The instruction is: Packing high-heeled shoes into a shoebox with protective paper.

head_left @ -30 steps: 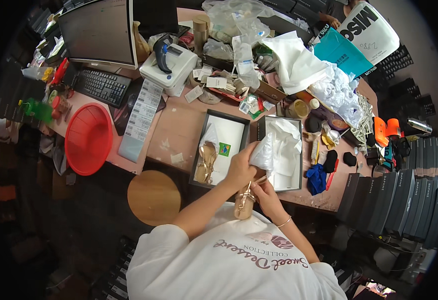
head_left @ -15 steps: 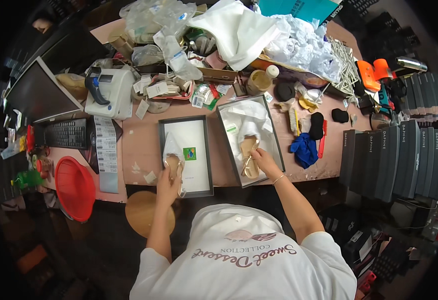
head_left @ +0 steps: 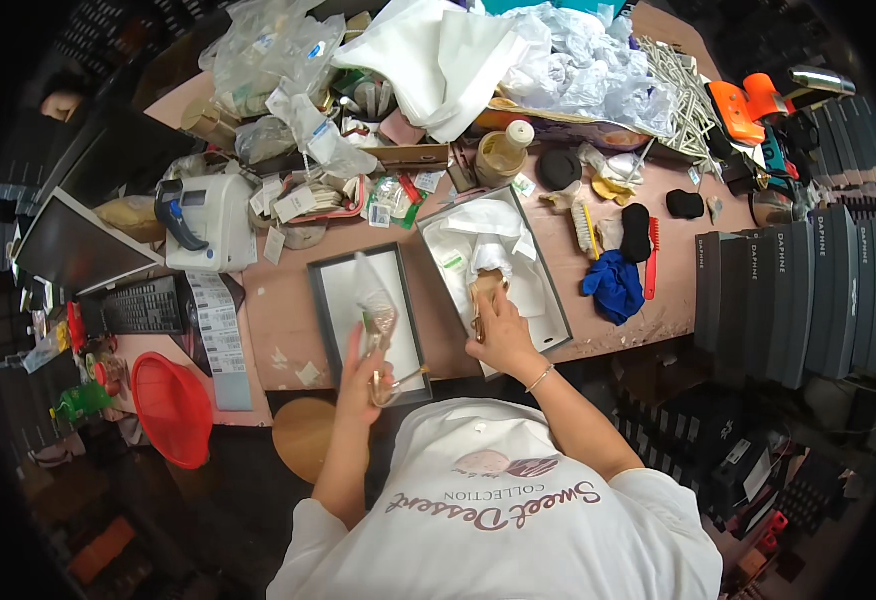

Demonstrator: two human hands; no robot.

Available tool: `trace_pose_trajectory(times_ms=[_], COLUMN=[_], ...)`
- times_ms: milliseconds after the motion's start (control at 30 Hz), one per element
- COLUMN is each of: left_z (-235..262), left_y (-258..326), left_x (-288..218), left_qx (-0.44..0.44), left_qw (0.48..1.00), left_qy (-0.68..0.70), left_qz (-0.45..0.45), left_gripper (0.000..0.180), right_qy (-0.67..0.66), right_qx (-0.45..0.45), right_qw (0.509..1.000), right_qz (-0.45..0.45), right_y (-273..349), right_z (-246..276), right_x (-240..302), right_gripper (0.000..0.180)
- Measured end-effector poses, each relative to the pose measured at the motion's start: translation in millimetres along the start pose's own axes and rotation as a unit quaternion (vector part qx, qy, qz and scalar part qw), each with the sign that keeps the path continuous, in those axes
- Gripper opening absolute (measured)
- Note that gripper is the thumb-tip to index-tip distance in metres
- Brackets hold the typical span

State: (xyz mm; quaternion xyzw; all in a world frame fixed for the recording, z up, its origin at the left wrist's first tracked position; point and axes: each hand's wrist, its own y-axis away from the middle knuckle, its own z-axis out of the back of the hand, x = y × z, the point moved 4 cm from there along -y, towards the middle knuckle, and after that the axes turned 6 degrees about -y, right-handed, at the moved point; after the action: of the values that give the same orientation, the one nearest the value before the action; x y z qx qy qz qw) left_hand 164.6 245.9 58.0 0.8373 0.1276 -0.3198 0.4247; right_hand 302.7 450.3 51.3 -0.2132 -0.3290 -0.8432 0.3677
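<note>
My left hand (head_left: 360, 385) grips a light-coloured strappy sandal (head_left: 386, 388), slightly blurred, with white paper at its far end. It is raised over the near part of a shallow grey-edged tray (head_left: 336, 285) with a white inside, perhaps a box lid. To the right, an open shoe box (head_left: 533, 312) is lined with white tissue paper (head_left: 492, 219). Within it lies a second sandal (head_left: 487, 283), its far end also wrapped in white. My right hand (head_left: 508, 335) is closed on this sandal, and its fingers cover most of it.
Right of the box lie a blue cloth (head_left: 615, 287), a red brush (head_left: 652, 258) and a jar (head_left: 501, 153). Stacked grey shoe boxes (head_left: 788, 300) stand at the right. Leftward are a white label printer (head_left: 210, 222), a keyboard (head_left: 136, 305) and a red basket (head_left: 173, 410).
My left hand has lifted its sandal off the tray and turned it, moving slightly right. My right hand has shifted so its fingers cover more of the other sandal. The view has shifted a little.
</note>
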Motion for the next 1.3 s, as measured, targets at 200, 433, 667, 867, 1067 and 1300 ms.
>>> trace_pose_trajectory(times_ms=[200,433,667,867,1067,1300], left_z=[-44,-86,-95,-106,-97,-94], left_y=[-9,8,14,25,25,20], left_x=[33,19,20,20,19,18], left_qx=[0.231,0.238,0.275,0.242,0.268,0.230], left_qw=[0.896,0.864,0.834,0.854,0.841,0.889], left_qy=[0.348,0.417,0.452,0.436,0.444,0.377], left_qz=[0.152,0.152,0.155,0.149,0.157,0.118], left_gripper=[0.048,0.044,0.046,0.048,0.046,0.045], right_qy=[-0.010,-0.025,-0.885,-0.928,-0.937,-0.794], right_qx=[-0.051,-0.142,-0.008,0.025,0.079,0.010], right_qw=[0.998,0.983,0.464,0.368,0.340,0.604], right_qz=[0.030,0.113,0.027,-0.049,0.004,0.060], right_y=[4,6,92,91,94,78], right_z=[-13,7,48,14,21,46], right_x=[-55,-33,12,29,26,-13], right_gripper=[0.063,0.051,0.051,0.051,0.053,0.057])
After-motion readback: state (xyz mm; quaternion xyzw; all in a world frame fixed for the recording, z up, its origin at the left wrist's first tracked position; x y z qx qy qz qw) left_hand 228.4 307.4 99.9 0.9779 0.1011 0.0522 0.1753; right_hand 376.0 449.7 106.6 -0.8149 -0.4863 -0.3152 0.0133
